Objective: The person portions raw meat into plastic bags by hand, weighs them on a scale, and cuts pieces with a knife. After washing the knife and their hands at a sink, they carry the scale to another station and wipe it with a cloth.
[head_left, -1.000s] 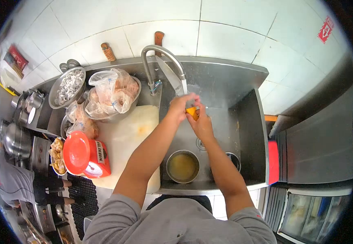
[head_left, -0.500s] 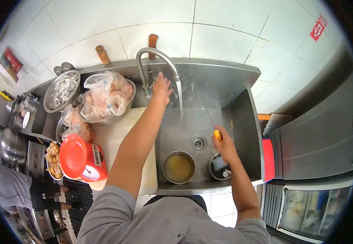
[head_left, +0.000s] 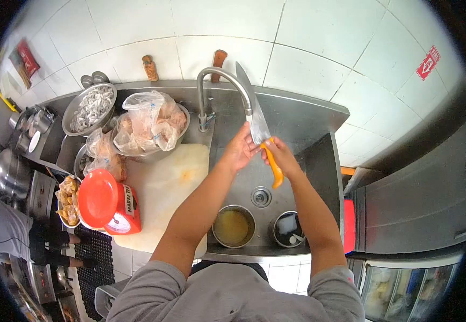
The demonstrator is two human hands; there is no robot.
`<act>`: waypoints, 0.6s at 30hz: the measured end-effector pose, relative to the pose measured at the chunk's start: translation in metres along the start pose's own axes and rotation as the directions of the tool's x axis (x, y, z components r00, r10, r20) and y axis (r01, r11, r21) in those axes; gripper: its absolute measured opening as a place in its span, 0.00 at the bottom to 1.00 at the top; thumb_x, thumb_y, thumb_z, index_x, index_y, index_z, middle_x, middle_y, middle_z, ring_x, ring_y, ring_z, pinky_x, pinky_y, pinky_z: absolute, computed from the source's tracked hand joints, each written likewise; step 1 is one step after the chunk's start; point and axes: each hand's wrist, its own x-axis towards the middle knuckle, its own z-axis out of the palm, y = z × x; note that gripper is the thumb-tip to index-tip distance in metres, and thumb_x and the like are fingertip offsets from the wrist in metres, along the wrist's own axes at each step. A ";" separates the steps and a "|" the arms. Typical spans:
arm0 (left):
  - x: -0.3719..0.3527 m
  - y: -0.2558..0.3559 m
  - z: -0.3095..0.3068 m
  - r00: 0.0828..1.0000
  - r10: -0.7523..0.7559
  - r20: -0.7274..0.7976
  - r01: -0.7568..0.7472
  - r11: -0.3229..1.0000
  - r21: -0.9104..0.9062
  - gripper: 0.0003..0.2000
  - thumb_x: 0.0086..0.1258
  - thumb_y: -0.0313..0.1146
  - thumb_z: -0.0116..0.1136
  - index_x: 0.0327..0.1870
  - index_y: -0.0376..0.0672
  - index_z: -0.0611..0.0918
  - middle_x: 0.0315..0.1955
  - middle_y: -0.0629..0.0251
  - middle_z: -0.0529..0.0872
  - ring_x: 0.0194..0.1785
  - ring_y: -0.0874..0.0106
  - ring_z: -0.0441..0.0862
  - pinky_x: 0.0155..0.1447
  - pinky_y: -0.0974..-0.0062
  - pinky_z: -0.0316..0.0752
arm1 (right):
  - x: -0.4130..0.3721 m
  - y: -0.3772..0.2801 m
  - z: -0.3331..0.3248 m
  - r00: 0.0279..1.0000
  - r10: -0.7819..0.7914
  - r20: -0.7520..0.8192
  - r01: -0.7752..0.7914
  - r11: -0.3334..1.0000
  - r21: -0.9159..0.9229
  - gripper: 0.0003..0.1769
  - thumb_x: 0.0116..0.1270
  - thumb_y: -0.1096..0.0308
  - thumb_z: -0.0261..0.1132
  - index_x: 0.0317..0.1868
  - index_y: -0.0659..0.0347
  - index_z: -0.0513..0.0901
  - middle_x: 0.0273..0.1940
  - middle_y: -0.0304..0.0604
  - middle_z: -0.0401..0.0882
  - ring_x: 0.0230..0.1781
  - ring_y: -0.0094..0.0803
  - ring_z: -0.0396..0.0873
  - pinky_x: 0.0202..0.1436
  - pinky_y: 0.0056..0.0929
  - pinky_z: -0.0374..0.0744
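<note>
Holding knife (head_left: 258, 129), handle inside right grip (head_left: 282, 154)

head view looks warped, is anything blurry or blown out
Head view: strong fisheye, so the grout lines of the wall tiles bow and the corners go black; the light is bright and even, with mild glare on the tiles; the knife reads sharp, with no motion blur.

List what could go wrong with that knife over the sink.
1. The left hand touches the blade of the knife just above the handle; one slip could cut the fingers.
2. The blade tip stands close to the faucet; a knock there could jolt the grip of the right hand.
3. If dropped, the knife could hit the bowl of yellowish liquid in the sink and splash.
</note>
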 end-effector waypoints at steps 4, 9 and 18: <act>0.014 0.025 -0.019 0.983 0.143 -0.117 -0.111 0.963 0.245 0.13 0.65 0.35 0.56 0.48 0.45 0.75 0.40 0.67 0.82 0.43 0.72 0.79 0.44 0.72 0.72 | 0.029 -0.005 0.016 0.997 -0.028 0.078 0.024 0.998 0.055 0.14 0.69 0.55 0.54 0.41 0.58 0.73 0.29 0.36 0.75 0.27 0.22 0.74 0.31 0.19 0.74; 0.011 0.067 0.005 0.936 0.249 -0.249 -0.117 0.887 0.447 0.09 0.64 0.31 0.57 0.44 0.42 0.77 0.36 0.67 0.82 0.36 0.75 0.80 0.32 0.78 0.71 | 0.052 0.004 0.032 0.985 -0.013 0.170 -0.025 0.977 0.214 0.16 0.68 0.54 0.55 0.43 0.58 0.74 0.30 0.36 0.74 0.29 0.23 0.74 0.34 0.21 0.75; 0.024 0.069 -0.002 0.932 0.288 -0.221 -0.135 0.840 0.526 0.10 0.65 0.34 0.56 0.45 0.45 0.78 0.35 0.71 0.83 0.36 0.79 0.79 0.39 0.78 0.72 | 0.062 0.018 0.040 0.999 -0.006 0.045 -0.005 0.970 0.244 0.25 0.68 0.44 0.50 0.39 0.61 0.74 0.27 0.38 0.73 0.24 0.25 0.72 0.31 0.24 0.74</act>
